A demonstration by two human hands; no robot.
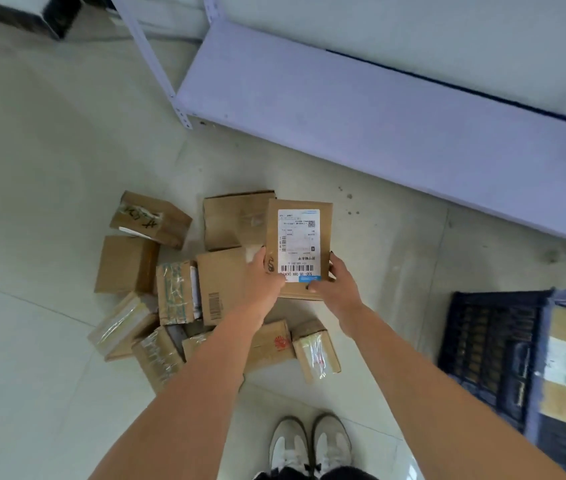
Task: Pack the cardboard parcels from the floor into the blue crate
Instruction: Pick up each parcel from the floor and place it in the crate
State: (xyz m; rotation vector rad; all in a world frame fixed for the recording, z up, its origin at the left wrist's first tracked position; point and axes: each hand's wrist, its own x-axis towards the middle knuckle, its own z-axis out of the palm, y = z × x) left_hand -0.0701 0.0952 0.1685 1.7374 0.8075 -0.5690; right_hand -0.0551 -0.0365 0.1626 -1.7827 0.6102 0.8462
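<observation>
Both hands clasp one flat labelled parcel [298,249] at its near edge, the left hand [267,278] on its left corner and the right hand [336,284] on its right, label facing up. It sits at the centre of the frame, above the heap of cardboard parcels [184,292] on the floor; whether it is fully lifted clear is hard to tell. This looks like the pick-up step of one parcel among many. The blue crate [503,355] stands at lower right, already holding some boxes. Next the parcel must swing right and go down flat into the crate's free space.
</observation>
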